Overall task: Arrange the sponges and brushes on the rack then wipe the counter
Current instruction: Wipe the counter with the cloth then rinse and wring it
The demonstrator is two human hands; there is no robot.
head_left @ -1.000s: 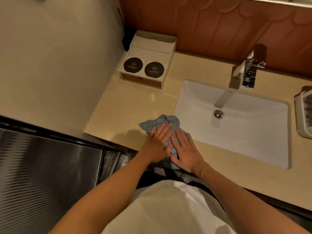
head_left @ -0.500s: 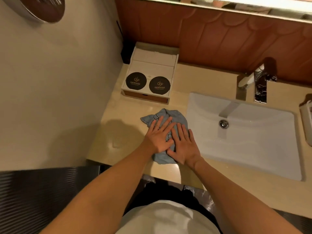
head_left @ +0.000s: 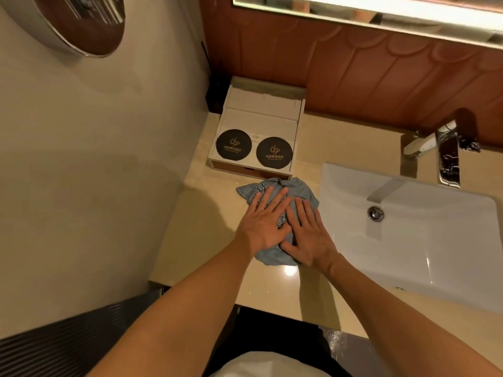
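Note:
A crumpled blue-grey cloth point(head_left: 296, 187) lies on the beige counter point(head_left: 206, 229), just left of the sink. My left hand point(head_left: 262, 221) presses flat on it with straight, spread fingers. Beside it, my right hand point(head_left: 306, 235) also presses flat on the cloth, its thumb touching the left hand. The cloth's far edge reaches the front of the white box. No sponges, brushes or rack are in view.
A white box point(head_left: 258, 126) with two black round coasters stands in the back left corner. The white sink point(head_left: 408, 229) with a chrome faucet point(head_left: 446, 153) is to the right. A wall runs along the left, a mirror edge above.
Both hands have pushed the cloth away from the counter's front edge toward the white box. The view has tilted upward, and the white rack at the right edge has left the frame.

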